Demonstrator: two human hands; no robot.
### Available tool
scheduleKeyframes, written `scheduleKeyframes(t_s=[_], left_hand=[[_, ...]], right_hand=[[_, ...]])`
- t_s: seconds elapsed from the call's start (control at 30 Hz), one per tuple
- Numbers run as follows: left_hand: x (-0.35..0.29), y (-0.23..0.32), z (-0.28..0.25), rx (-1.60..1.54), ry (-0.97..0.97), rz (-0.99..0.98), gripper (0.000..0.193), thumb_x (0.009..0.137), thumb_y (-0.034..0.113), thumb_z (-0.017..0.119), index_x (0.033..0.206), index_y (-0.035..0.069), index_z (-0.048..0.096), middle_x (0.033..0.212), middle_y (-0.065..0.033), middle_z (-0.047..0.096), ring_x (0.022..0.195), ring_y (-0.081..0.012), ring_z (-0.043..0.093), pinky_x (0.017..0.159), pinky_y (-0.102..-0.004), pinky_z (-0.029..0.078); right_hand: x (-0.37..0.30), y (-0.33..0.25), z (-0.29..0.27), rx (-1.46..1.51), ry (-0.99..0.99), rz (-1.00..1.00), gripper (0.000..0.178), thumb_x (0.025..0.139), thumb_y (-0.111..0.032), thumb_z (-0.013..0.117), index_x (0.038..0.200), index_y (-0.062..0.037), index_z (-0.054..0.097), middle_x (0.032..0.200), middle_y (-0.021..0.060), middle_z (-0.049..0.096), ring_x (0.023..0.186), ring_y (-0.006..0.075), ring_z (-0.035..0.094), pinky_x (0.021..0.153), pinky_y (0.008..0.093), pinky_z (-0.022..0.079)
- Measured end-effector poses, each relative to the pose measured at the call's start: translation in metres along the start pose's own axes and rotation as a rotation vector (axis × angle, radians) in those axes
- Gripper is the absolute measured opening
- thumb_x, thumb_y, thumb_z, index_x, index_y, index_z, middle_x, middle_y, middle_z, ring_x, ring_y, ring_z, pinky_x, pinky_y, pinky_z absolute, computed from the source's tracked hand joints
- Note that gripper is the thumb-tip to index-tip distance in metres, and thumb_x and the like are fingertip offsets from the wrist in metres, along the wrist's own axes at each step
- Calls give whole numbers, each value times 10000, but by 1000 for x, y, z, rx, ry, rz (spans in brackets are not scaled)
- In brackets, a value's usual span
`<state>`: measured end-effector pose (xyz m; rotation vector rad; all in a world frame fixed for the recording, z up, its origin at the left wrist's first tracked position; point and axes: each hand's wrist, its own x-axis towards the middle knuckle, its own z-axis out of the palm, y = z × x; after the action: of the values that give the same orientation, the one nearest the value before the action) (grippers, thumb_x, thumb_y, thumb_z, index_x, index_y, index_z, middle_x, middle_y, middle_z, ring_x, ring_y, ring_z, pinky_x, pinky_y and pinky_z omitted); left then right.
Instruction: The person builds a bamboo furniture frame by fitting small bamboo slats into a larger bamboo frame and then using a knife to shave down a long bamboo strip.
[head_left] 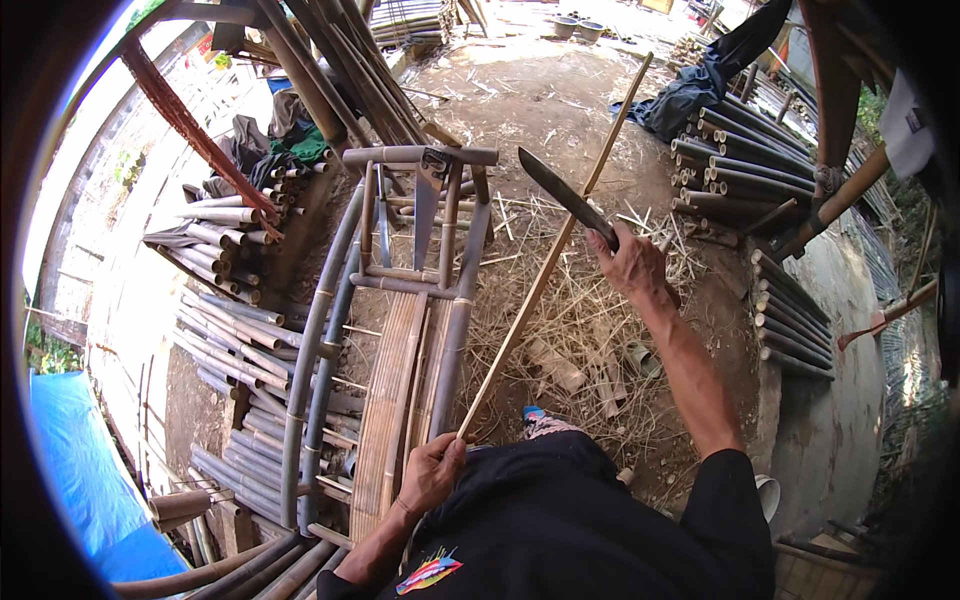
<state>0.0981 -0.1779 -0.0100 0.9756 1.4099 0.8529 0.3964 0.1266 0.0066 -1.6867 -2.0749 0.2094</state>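
My left hand [432, 472] is closed around the near end of a long, thin bamboo strip [527, 306], close to my lap. The strip slants up and away to the right. My right hand [635, 262] grips the handle of a machete [558, 190], its dark blade pointing up and to the left. The blade crosses the strip in the picture; whether they touch I cannot tell. Left of the strip stands a bamboo bench [392, 400] with a slatted seat. A handsaw [428, 200] hangs from the top rail at its far end.
Bamboo shavings [560, 330] litter the dirt ground ahead. Cut bamboo poles [240, 340] lie stacked on the left, and another pile [750, 160] sits at the far right. More short poles [795, 320] rest by a concrete slab [845, 400]. A blue tarp [85, 470] covers the lower left.
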Motion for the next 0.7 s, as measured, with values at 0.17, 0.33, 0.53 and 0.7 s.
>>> scheduleKeyframes(t_s=[0.17,0.33,0.53,0.7], left_hand=[[5,4,-8,83,-23,16,334,994,273,524,1076,-28,645,699,55,483,624,-37,427,552,-203,360],[-3,6,-13,-75,-79,-4,363,988,306,539,1102,-28,626,687,44,494,608,-37,436,533,-198,358],[84,60,7,-278,-102,1,394,1004,345,493,1054,-31,599,615,40,459,461,-29,370,403,-193,272],[98,67,14,-251,-51,59,326,1014,273,479,969,-17,623,585,48,451,477,-29,375,425,-203,282]], right_hand=[[-15,2,23,-64,193,-760,628,891,-711,379,732,-122,524,509,10,490,374,107,420,310,314,385],[15,25,-17,2,29,82,672,913,-720,254,812,-116,531,495,-52,384,368,70,346,302,284,333],[-79,-78,34,95,-71,-299,658,895,-718,352,764,-98,528,540,37,514,435,150,536,383,337,485],[-91,-99,39,97,29,-350,604,897,-682,422,785,-99,530,572,63,558,483,208,598,437,380,496]])
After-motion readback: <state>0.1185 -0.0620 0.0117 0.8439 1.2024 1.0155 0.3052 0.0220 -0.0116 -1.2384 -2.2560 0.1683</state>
